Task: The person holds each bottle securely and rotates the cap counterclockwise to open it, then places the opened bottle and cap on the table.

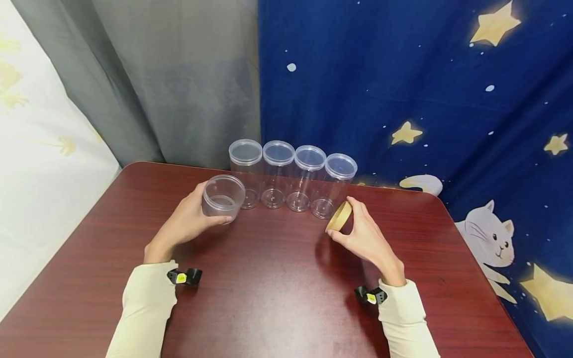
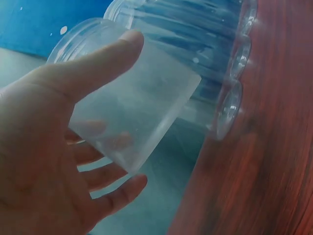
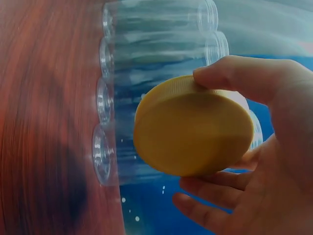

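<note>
My left hand [image 1: 188, 216] grips a short, wide, frosted plastic jar [image 2: 142, 103], thumb on one side and fingers round the other. No lid covers its mouth in the head view, and it is held in front of the leftmost tall jar. On the right, my other hand [image 1: 369, 238] pinches a yellow ribbed screw lid [image 3: 195, 132] by its edge, thumb and fingers on opposite sides. The lid is tilted on its side, near the rightmost tall jar [image 1: 331, 189]. Between the hands there is a gap of table.
Several tall clear jars with translucent lids [image 1: 278, 153] stand side by side in a row at the back edge of the dark red wooden table [image 1: 277, 298]. Behind them hang a grey curtain [image 1: 188, 79] and a blue starry curtain [image 1: 358, 89].
</note>
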### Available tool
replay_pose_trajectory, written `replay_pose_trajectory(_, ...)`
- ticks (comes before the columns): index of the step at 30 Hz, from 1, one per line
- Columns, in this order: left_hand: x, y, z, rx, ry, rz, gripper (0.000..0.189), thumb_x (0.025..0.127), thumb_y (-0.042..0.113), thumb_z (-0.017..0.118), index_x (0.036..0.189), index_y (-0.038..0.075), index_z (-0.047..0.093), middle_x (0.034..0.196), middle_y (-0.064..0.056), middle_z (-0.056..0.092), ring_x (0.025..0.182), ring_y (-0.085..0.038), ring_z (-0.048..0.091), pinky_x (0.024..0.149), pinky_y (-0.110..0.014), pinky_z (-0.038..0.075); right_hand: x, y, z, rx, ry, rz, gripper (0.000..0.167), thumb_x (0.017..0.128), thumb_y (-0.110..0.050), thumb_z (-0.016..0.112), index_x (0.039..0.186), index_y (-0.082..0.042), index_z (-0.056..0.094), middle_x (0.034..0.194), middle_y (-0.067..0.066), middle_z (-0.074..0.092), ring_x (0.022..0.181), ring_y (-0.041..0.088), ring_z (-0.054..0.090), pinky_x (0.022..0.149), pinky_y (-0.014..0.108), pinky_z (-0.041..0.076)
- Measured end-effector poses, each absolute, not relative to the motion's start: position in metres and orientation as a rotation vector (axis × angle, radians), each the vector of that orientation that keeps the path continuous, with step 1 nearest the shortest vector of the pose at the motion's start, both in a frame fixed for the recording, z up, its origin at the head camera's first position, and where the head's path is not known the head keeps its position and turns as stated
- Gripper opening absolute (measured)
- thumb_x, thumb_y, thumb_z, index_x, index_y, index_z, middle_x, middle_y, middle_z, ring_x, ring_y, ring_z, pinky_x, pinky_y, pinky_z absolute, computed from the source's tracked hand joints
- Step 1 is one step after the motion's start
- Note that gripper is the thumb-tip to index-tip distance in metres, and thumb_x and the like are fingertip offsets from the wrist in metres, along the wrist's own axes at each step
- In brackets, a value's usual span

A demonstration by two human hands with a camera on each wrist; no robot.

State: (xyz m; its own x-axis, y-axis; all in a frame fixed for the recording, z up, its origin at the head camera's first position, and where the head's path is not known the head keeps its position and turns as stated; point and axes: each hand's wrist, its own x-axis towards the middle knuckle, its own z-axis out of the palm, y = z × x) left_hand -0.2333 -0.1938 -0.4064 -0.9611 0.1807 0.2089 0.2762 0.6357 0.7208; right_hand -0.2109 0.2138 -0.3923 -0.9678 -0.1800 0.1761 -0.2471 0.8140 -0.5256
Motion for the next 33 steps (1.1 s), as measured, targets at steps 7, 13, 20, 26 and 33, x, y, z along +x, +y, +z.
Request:
replay_pose_trajectory(7, -0.24, -0.204, -0.411, -0.335, -2.599, -1.231, 0.088, 0.073, 0.023, 0.089, 0.145, 0.006, 0.041, 0.131, -0.019, 0.052, 0.122, -0.036, 0.045, 0.099, -0.055, 0.037, -0.217, 0.229, -0.397, 0.34, -2.877, 0.883, 0.089, 0.075, -0.027, 0.082, 0.143, 0.005, 0.033, 0.129, 0.023, 0.048, 0.115, 0.036, 0.052, 0.104, 0.051, 0.042)
replay_pose_trajectory(13, -0.24, -0.212, -0.416, -0.121, -2.603, -1.212, 0.093, 0.073, 0.029, 0.089, 0.147, 0.004, 0.037, 0.131, -0.024, 0.045, 0.125, -0.039, 0.031, 0.096, -0.057, 0.034, -0.223, 0.243, -0.404, 0.294, -2.897, 0.901, 0.086, 0.076, -0.025, 0.082, 0.14, 0.006, 0.033, 0.121, 0.023, 0.053, 0.108, 0.035, 0.055, 0.099, 0.049, 0.044)
replay_pose_trajectory(20, -0.244, -0.223, -0.427, -0.041, -2.616, -1.204, 0.091, 0.073, 0.03, 0.088, 0.144, -0.001, 0.04, 0.126, -0.029, 0.048, 0.121, -0.044, 0.03, 0.094, -0.059, 0.029, -0.226, 0.256, -0.411, 0.254, -2.927, 0.897, 0.087, 0.076, -0.026, 0.083, 0.139, 0.006, 0.032, 0.118, 0.024, 0.055, 0.105, 0.035, 0.057, 0.096, 0.048, 0.045)
replay_pose_trajectory(26, -0.247, -0.229, -0.43, -0.009, -2.616, -1.186, 0.083, 0.073, 0.026, 0.088, 0.138, -0.004, 0.046, 0.121, -0.029, 0.052, 0.118, -0.046, 0.033, 0.093, -0.061, 0.031, -0.227, 0.263, -0.416, 0.215, -2.948, 0.908, 0.089, 0.078, -0.028, 0.082, 0.141, 0.007, 0.03, 0.121, 0.027, 0.054, 0.109, 0.037, 0.055, 0.098, 0.05, 0.044)
replay_pose_trajectory(33, -0.247, -0.232, -0.433, 0.09, -2.645, -1.184, 0.09, 0.076, 0.027, 0.086, 0.142, -0.009, 0.036, 0.126, -0.033, 0.041, 0.121, -0.048, 0.031, 0.096, -0.062, 0.033, -0.228, 0.271, -0.424, 0.177, -2.989, 0.904, 0.092, 0.08, -0.03, 0.079, 0.145, 0.009, 0.027, 0.133, 0.031, 0.048, 0.119, 0.041, 0.051, 0.105, 0.054, 0.04)
